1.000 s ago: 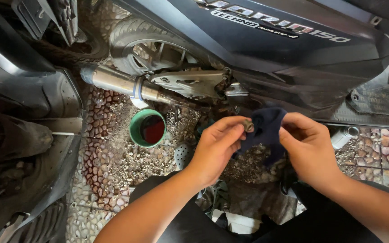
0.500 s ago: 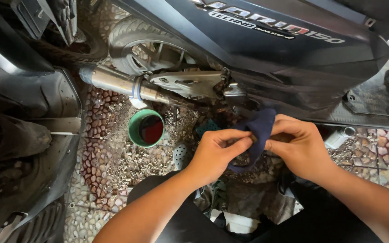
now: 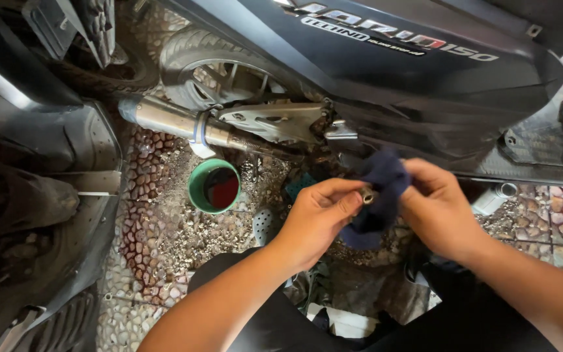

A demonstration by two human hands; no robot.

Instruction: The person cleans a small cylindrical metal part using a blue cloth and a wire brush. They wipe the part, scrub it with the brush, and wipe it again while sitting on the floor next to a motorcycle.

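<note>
Left hand is pinching a small metal cylindrical part between thumb and fingertips, holding it up in front of the body. Right hand is gripping a dark blue rag, fingers closed around its upper edge; the rag is wrapping around and touching the metal part, and its lower end is hanging down between the two hands. Both hands are close together, nearly touching at the part. Both are clenched on what they are holding.

The part and rag are sitting mid-frame, just below the side of a dark scooter body panel and above the pebble floor. A silver exhaust pipe is running left of centre under the rear wheel, with a grey metal bracket beside it. On the floor below the pipe, left of the left hand, a green cup is standing upright with dark red liquid inside, well apart from the hands. A small perforated metal piece is lying on the floor just beside the left wrist. A short silver tube is lying on the floor to the right, beyond the right hand. Another dark scooter's plastic bodywork is filling the left edge. The person's dark-trousered knees are showing at the bottom.
</note>
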